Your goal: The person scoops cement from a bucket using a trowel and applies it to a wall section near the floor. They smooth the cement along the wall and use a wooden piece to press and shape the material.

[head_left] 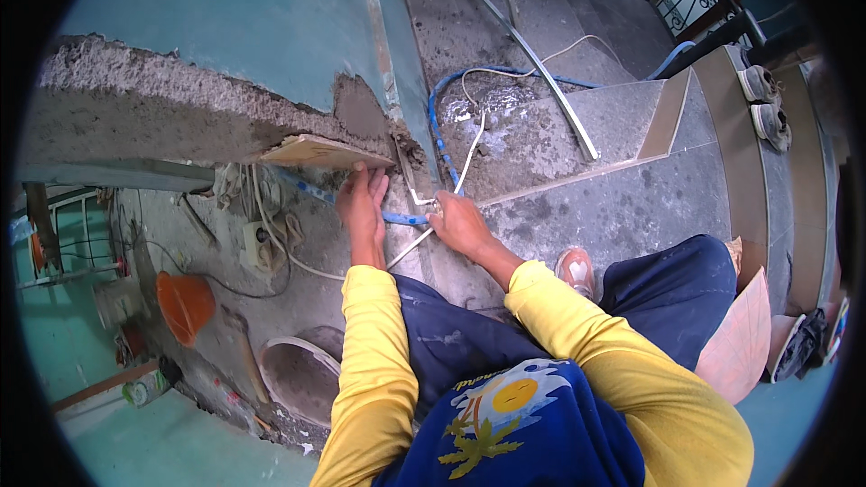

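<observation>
A thin tan tile or board (316, 153) lies along the lower edge of the rough mortar strip at the wall corner. My left hand (363, 203) touches its lower edge near the right end, fingers stretched out and palm up against it. To the right, my right hand (462, 227) is closed around the handle end of what looks like a small trowel; its pale bent neck (418, 199) shows, and its narrow blade points up at the wall corner. The handle is hidden in the fingers. A blue hose (403, 217) and a white cable (474, 146) pass close by both hands.
A long metal bar (532, 54) lies over the grey steps. Shoes (767, 108) stand at the far right. At the lower left are an orange container (185, 308), a hammer (245, 352), a round bucket (271, 365) and a pale electrical box (260, 251) with cords.
</observation>
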The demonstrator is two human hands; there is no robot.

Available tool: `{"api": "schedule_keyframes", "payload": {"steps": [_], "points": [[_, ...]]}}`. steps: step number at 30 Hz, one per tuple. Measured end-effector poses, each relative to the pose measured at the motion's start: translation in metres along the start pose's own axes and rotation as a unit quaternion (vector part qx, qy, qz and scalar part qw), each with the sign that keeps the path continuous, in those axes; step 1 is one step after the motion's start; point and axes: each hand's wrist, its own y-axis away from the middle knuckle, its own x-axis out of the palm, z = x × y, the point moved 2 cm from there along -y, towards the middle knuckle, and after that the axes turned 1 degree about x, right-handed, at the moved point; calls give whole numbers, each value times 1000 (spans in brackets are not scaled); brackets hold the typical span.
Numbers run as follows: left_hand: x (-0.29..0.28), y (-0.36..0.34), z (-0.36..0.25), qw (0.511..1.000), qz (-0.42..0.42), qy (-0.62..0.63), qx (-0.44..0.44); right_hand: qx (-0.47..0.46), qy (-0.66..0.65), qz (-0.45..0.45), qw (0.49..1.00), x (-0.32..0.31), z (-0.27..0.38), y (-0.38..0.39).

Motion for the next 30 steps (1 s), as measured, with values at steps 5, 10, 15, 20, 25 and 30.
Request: {"api": "schedule_keyframes", "payload": {"steps": [5,10,15,20,25,30], "points": [[-3,-3,1,1000,14,-4,2,-6,-9,4,1000,-10,12,3],[3,1,-2,1000,18,-9,3,8,-43,-47,998,-17,8,22],[0,1,-2,999,26,-33,19,-39,-23,-73,996,-13,8,-1],[3,4,-4,1000,17,-14,11,-12,-10,-26,1000,-1,0,4],[3,3,-4,1000,14,-7,16,-45,-20,-64,997,6,-8,7],[6,6,-4,1000,2,1,17,-3,4,-6,1000,0,-1,18]]}}
